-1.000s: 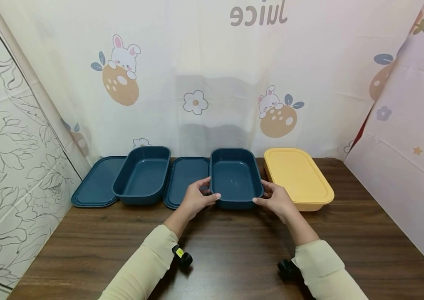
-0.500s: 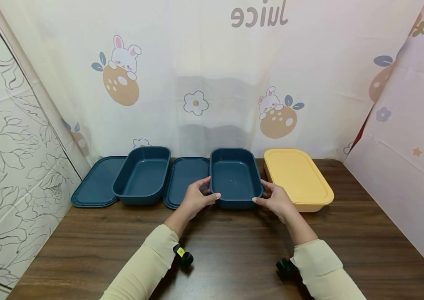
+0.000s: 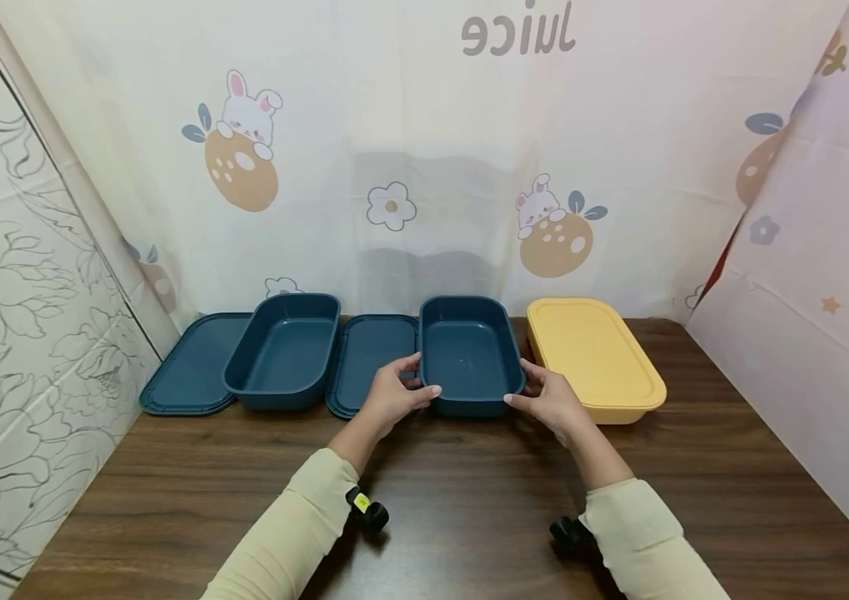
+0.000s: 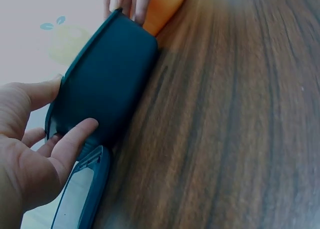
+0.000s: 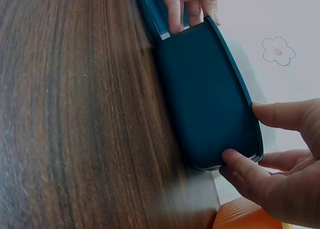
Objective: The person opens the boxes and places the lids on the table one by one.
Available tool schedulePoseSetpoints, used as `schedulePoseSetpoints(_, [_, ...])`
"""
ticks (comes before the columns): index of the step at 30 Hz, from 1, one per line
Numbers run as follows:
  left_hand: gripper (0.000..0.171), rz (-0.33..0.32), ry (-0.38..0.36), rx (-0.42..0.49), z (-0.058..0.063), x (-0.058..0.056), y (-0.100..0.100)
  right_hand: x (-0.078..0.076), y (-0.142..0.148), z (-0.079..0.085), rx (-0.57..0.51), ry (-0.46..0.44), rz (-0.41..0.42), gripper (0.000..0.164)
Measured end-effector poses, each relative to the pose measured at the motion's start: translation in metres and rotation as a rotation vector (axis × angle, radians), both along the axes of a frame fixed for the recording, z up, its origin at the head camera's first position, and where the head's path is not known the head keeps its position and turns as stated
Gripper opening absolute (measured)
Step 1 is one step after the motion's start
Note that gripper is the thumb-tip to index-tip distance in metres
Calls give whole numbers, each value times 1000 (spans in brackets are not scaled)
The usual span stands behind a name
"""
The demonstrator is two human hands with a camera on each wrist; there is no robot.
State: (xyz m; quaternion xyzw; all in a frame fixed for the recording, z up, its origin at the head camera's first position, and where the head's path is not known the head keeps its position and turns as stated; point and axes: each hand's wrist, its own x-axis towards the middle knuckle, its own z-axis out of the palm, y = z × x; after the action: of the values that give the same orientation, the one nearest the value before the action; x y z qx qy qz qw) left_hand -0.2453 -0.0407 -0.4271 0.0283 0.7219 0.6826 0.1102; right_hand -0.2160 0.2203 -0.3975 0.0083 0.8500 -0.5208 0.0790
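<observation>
Both hands are at the near end of an uncovered dark blue food container [image 3: 469, 358], which stands upright at the back of the wooden table. My left hand [image 3: 394, 396] holds its near left corner, thumb at the rim and fingers along the side. At the opposite near corner, my right hand [image 3: 553, 402] grips it in the same way. The left wrist view shows a left fingertip against the wall of the container [image 4: 105, 74]. In the right wrist view, a right thumb touches the container's rim. A flat blue lid [image 3: 372, 358] lies just left of this container, partly behind the left hand.
Further left stand a second uncovered blue container [image 3: 285, 358] and another blue lid [image 3: 195, 367]. A yellow container [image 3: 596, 354] with its lid on sits right of the right hand. Behind the row hangs a printed curtain [image 3: 394, 100]; a flower-patterned panel [image 3: 27, 300] borders the left.
</observation>
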Motion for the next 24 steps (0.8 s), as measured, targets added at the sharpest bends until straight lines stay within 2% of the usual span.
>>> schedulePoseSetpoints(6, [75, -1, 11, -46, 1, 2, 2, 2, 2, -1, 18, -3, 10, 74])
schedulePoseSetpoints(17, [68, 14, 39, -31, 2, 7, 3, 5, 3, 0, 11, 5, 44, 74])
schedulePoseSetpoints(24, [59, 80, 49, 5, 1, 14, 0, 11, 2, -5, 5, 58, 52, 75])
